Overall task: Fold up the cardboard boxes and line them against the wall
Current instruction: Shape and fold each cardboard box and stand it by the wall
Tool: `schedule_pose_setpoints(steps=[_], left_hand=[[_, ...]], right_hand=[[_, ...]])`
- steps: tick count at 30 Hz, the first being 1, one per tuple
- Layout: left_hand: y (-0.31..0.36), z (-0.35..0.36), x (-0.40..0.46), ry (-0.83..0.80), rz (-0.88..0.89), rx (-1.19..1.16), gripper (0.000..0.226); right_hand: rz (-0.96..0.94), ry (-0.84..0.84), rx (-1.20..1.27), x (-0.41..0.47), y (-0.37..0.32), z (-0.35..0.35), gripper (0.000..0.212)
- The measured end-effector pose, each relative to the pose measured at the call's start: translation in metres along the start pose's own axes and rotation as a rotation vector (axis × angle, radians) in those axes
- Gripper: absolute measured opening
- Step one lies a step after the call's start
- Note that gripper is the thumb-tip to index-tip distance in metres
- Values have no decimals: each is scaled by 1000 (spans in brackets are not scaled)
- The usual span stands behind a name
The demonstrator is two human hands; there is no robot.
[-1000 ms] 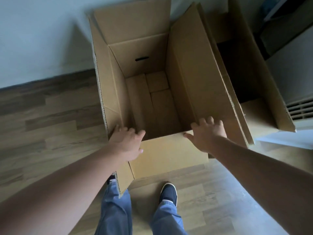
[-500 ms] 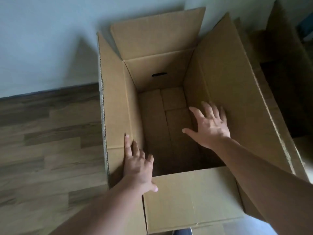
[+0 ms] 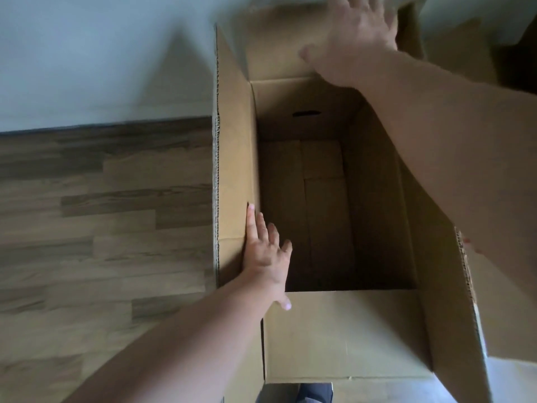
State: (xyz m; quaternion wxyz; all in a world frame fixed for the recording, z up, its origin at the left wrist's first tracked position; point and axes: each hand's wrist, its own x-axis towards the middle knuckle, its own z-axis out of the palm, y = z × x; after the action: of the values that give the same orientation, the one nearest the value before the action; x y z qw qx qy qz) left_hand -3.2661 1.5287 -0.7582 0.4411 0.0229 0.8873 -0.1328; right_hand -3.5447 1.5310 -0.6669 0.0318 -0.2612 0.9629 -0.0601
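Right hand (image 3: 356,36) risen to far flap; one box (image 3: 343,335).

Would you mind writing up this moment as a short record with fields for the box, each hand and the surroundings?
box: open cardboard box standing on the floor, top flaps up, nothing visible inside
box floor: bottom flaps folded shut
far wall of box: handle slot
left hand: open, flat against the inside of the left panel
right hand: open, blurred, reaching to the far top flap; contact unclear
second box: partly visible at upper right
floor: wood-pattern planks
wall: pale, behind the box
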Motion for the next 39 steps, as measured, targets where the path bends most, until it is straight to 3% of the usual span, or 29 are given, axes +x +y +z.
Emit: schedule_pose_setpoints(steps=[3,8,15,19,26,31,35,39], left_hand=[[3,-2,0,-11,5,-10,132],[5,-1,5,-3,0,-9,133],[0,11,8,56,11,-31,135],[-1,14,11,86,33,-34,136],[-11,13,22,150,58,-60,137],[-24,12,26,424,-6,-348,99],[-33,-2,23,705,-89,-512,64],[-35,-26,6,1008,-179,-514,56]], right_hand=[[-13,-133,22,-1,3,10,84],[13,0,178,11,-4,5,85],[328,-70,203,4,53,25,94],[362,-16,173,26,79,18,98],[319,-49,148,46,75,34,84],[247,16,188,-23,86,54,76],[237,-183,39,-93,99,93,73],[156,-424,-239,-122,112,116,80]])
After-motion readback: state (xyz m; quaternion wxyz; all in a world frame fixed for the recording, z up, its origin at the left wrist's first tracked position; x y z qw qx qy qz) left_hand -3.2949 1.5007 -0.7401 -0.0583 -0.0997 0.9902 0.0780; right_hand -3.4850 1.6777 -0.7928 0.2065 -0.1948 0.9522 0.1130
